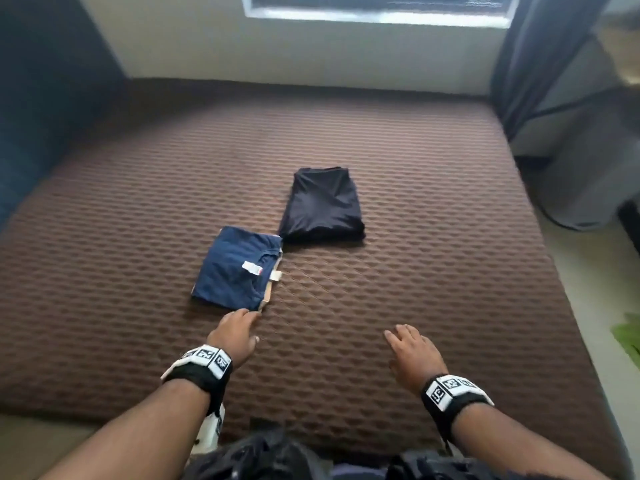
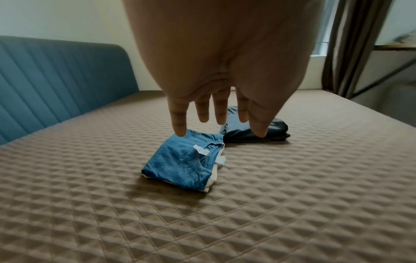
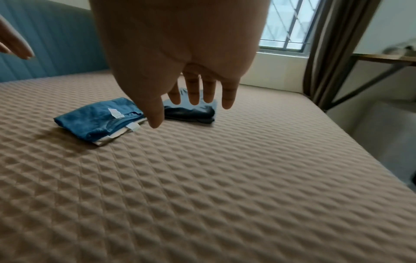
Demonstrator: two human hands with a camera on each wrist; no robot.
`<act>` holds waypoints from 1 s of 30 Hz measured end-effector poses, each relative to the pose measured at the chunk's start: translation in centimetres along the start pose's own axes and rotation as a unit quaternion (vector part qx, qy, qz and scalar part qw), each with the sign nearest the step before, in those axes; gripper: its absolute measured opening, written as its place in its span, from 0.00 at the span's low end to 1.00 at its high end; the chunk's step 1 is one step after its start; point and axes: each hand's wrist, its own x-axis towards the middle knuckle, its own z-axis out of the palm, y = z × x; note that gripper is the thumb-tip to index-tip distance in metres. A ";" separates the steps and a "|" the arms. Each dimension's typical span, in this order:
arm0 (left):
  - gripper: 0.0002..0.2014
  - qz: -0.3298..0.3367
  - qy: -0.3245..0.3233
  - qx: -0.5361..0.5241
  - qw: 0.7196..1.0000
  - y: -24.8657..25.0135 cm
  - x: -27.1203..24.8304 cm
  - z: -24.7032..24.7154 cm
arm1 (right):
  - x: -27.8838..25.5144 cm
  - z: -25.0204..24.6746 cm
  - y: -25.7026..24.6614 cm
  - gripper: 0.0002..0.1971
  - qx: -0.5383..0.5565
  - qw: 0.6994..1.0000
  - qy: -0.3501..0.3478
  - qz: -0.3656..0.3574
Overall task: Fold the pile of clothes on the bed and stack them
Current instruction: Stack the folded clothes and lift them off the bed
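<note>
A folded blue shirt (image 1: 239, 266) with a white tag lies on top of a folded beige garment on the brown quilted bed (image 1: 433, 237). Just beyond it, to the right, sits a folded black garment (image 1: 322, 206). My left hand (image 1: 239, 329) hovers just short of the blue shirt's near edge, fingers straight and spread, holding nothing. My right hand (image 1: 408, 348) floats over bare mattress to the right, fingers spread and empty. The left wrist view shows the blue shirt (image 2: 186, 167) and black garment (image 2: 256, 131) past the fingers (image 2: 180, 122). The right wrist view shows both folded items (image 3: 101, 119) too.
A blue padded headboard (image 1: 41, 133) runs along the left side. A window (image 1: 381, 8) and wall stand behind the bed, with a dark curtain (image 1: 540, 60) and a desk frame at the right. Floor lies past the bed's right edge.
</note>
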 end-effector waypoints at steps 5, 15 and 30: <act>0.26 -0.009 0.013 -0.072 0.997 3.3 4.3 -0.9 | 8.8 -5.6 1.4 0.32 -0.046 0.997 -0.009 -0.066; 0.25 -0.064 0.030 -0.180 0.981 4.3 20.5 -4.8 | 25.1 -11.3 3.0 0.28 -0.028 0.995 0.057 -0.071; 0.35 -0.152 0.005 -0.264 0.952 3.5 43.5 1.2 | 45.3 -8.4 3.7 0.32 0.043 0.997 0.054 -0.045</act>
